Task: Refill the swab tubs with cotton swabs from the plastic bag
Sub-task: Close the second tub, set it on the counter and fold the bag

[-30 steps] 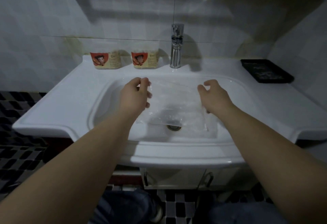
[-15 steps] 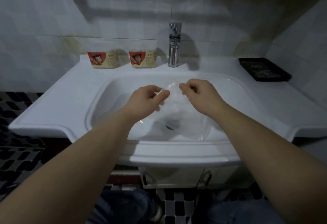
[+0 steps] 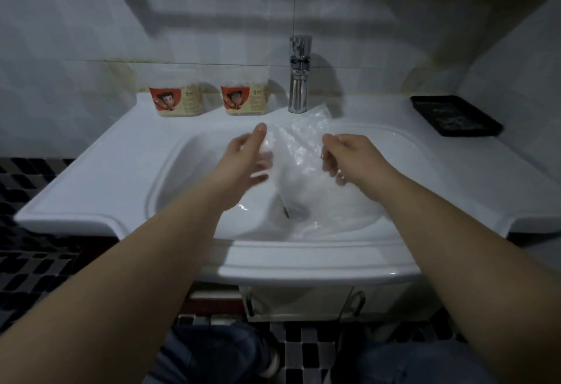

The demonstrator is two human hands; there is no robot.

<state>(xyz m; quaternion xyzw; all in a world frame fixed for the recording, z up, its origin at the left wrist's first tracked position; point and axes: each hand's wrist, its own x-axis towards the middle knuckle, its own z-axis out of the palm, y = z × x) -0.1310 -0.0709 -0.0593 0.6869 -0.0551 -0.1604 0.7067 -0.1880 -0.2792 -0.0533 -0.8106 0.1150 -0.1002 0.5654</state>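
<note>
Half a second back the two hands met at the bag's top edge. Now we see them drawn apart, with the plastic bag (image 3: 306, 153) stretched between them and its upper edge lifted toward the foot of the faucet (image 3: 299, 80). The right hand (image 3: 353, 156) has its fingers curled round the bag's right edge. The left hand (image 3: 243, 156) is smeared by motion: the thumb points up and the fingers lie against the bag's left edge, but we cannot tell whether they pinch the film or only touch it. The bag hangs over the basin (image 3: 188, 177), its long axis running from the faucet's foot down toward the drain, and we cannot make out swabs through the film. What matters next is the way to the tubs. The left swab tub (image 3: 176, 101) and the right swab tub (image 3: 244, 101) stand upright on the back ledge, beyond the hands, off to the left and apart from the bag. The left hand is nearer them, and the right swab tub is the closer target. We judge the bag's mouth is being opened
</note>
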